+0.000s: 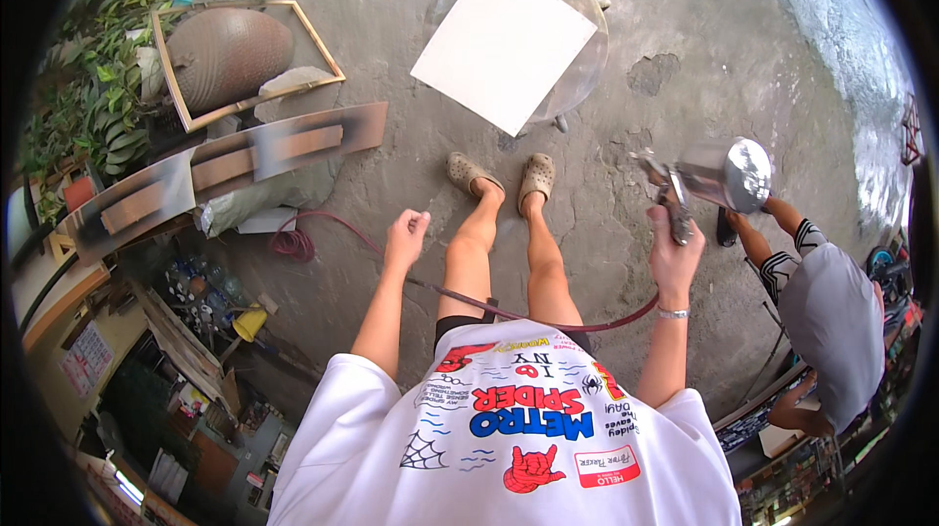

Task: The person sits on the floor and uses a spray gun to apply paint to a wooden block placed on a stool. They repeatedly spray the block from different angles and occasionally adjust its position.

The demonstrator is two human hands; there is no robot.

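Observation:
My right hand is wrapped round the handle of a metal spray gun, held out to the right of my legs. A shiny silver cup is fixed to the gun. From that hand a dark red air hose sags across the front of my thighs to the left. My left hand hangs in the air left of my knees, fingers curled in, with nothing visible in it. Ahead of my feet, a white square panel lies flat on a round clear-topped table, apart from both hands.
The hose ends in a coil on the concrete floor. At left stand a long board, a wooden frame round a large brown pot, and plants. A person in a grey shirt is close on the right.

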